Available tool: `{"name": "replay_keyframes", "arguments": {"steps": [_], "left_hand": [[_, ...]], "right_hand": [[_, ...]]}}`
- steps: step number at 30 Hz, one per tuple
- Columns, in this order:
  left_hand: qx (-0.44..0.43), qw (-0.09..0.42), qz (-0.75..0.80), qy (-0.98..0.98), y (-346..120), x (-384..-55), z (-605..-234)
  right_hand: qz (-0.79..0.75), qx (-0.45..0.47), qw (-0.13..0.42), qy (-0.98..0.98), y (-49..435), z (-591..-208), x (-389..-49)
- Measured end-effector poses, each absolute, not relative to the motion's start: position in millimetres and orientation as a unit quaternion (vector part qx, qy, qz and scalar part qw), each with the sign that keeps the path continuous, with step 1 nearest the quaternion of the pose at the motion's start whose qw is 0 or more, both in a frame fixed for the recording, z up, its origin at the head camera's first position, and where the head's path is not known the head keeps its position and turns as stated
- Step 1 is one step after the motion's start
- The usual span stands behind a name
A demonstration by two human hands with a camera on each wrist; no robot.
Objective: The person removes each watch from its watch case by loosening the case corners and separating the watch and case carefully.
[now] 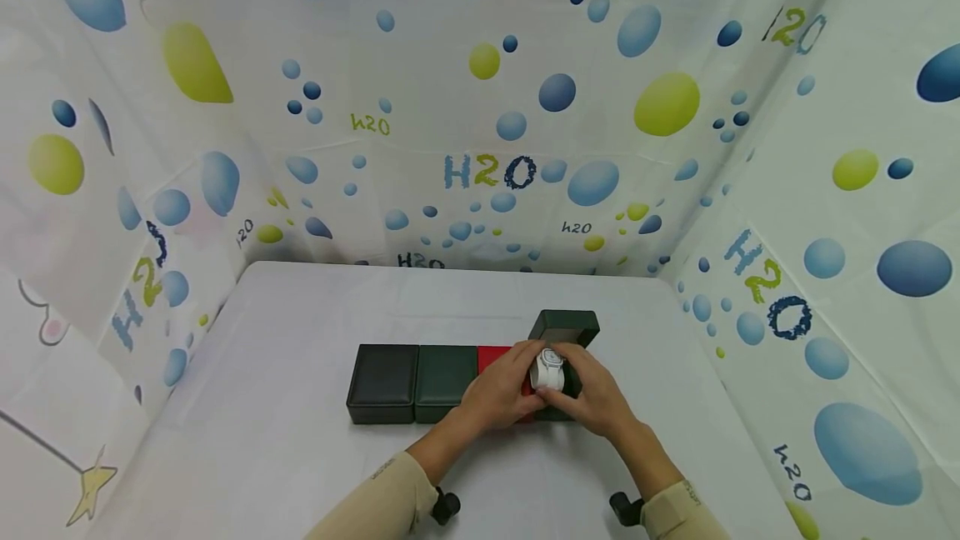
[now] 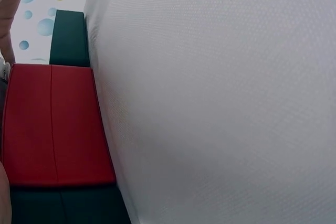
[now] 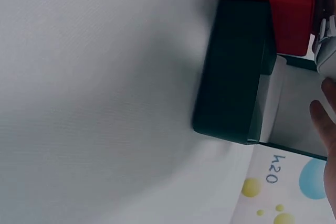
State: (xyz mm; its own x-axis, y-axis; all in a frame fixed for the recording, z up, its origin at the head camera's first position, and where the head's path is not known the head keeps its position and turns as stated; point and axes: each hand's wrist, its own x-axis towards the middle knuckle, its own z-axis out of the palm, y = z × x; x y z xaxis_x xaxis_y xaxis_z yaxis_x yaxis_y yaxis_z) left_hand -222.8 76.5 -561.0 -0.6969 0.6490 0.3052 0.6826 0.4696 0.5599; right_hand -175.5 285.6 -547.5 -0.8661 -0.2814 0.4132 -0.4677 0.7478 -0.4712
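A white wristwatch (image 1: 550,367), its strap closed in a loop, is held between both hands above an open dark green box (image 1: 566,325). My left hand (image 1: 495,388) grips the watch from the left, and my right hand (image 1: 596,394) grips it from the right, thumbs low and fingers at the top. The box's lid stands raised behind the hands; its pale lining shows in the right wrist view, where the watch (image 3: 326,51) appears at the right edge. Most of the box's inside is hidden by the hands in the head view.
Left of the open box, a red box (image 2: 58,124), a closed green box (image 1: 447,383) and a black box (image 1: 382,383) stand side by side in a row. They sit on a white-covered table (image 1: 300,307), with patterned curtains (image 1: 435,90) behind and at the sides.
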Motion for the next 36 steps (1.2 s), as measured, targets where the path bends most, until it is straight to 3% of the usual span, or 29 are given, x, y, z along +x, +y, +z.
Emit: {"name": "replay_keyframes", "arguments": {"steps": [13,36], "left_hand": [[-0.387,-0.005,-0.373,-0.843,73,-223,-561],[-0.409,-0.016,-0.41,-0.815,70,-224,-562]], "right_hand": [[0.404,0.134,0.059,-0.903,293,-549,-173],[0.466,0.137,0.02,-0.874,301,-544,-173]]}}
